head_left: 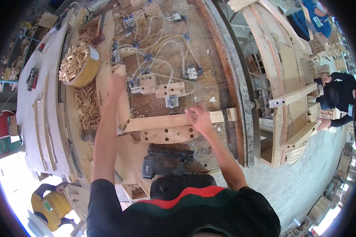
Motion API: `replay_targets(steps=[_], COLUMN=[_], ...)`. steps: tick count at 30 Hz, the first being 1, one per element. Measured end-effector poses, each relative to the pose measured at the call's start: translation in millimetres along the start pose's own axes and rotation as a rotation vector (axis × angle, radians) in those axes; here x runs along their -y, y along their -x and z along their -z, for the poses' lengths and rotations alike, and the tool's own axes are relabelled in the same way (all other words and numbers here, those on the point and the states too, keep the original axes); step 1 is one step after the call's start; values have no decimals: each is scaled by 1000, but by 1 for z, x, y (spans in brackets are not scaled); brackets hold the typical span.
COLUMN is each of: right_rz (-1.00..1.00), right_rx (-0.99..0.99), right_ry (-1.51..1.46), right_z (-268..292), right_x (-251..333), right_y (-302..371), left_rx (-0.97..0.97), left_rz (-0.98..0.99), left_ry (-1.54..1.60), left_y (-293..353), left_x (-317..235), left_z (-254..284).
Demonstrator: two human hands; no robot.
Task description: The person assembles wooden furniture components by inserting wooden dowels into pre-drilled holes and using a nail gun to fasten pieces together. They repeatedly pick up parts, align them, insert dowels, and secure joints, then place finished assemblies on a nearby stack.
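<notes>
My left hand (116,83) is closed around the far end of a shorter wooden bar (124,103), which runs toward me on the bench's left side. A long pale wooden bar (158,122) lies crosswise, its left end meeting the near end of the shorter one. Over the right part of this long bar, my right hand (200,119) has its fingers curled together against the wood; the fingertips are partly hidden. Just nearer to me is a curved wooden block (170,135) with several dark holes. A black nail gun (164,164) lies at the bench's near edge.
Pneumatic clamps with clear hoses (148,57) spread over the bench beyond the bars. A yellow tub (83,69) of wooden dowels stands left, above a trough of loose dowels (87,104) and near a hammer (99,37). Co-workers stand at right and lower left.
</notes>
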State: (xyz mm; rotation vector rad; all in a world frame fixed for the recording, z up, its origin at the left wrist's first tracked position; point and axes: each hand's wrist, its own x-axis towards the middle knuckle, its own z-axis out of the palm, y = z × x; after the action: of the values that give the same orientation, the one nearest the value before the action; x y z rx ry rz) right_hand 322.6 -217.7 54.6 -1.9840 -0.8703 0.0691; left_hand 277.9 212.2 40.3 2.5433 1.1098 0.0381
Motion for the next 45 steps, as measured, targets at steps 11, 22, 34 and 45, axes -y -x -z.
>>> replay_targets(steps=[11, 22, 34, 45], right_rz=[-192, -220, -104, -193], right_rx=[5, -51, -280, 71], right_ry=[163, 184, 421, 1282], right_z=[-6, 17, 233, 394], right_x=[-86, -24, 31, -97], right_y=[-199, -136, 55, -16], left_rx=[-263, -303, -393, -311], left_rz=[-414, -501, -578, -634], left_ry=[278, 341, 214, 498], left_y=[246, 250, 265, 395], left_x=[-102, -88, -84, -112], left_z=[-57, -56, -68, -10])
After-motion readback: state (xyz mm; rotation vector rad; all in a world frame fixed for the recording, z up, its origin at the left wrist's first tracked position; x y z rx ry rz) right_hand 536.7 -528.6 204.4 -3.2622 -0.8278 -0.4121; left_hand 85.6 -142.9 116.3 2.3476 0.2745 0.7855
